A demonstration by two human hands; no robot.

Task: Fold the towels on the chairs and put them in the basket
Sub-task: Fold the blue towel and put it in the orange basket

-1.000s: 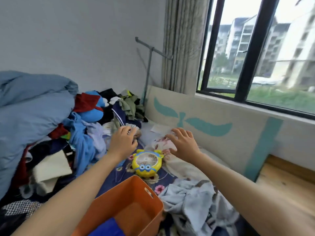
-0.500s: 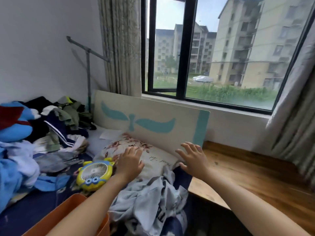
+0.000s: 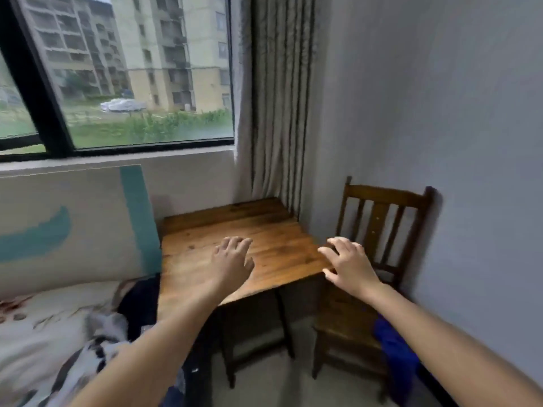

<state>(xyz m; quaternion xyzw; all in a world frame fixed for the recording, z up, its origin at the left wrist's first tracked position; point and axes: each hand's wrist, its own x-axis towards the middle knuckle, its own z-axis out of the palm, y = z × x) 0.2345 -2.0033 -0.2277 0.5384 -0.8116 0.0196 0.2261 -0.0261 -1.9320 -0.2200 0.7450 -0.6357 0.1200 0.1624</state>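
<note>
The person's left grip (image 3: 233, 259) is open with fingers spread, holding nothing, over the wooden tabletop (image 3: 264, 227). The right grip (image 3: 349, 265) is open too, fingers spread, at the tabletop's near corner. A blue towel (image 3: 393, 351) lies below the right grip, on the seat of the wooden chair (image 3: 382, 201). A bed (image 3: 44, 324) is down left of the left grip.

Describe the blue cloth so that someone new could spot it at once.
Start at the wooden table in the corner by the curtain; right of it, against the grey wall, stands a dark slat-backed chair. The blue cloth drapes off the chair's seat, the only vivid blue among brown wood.
</note>
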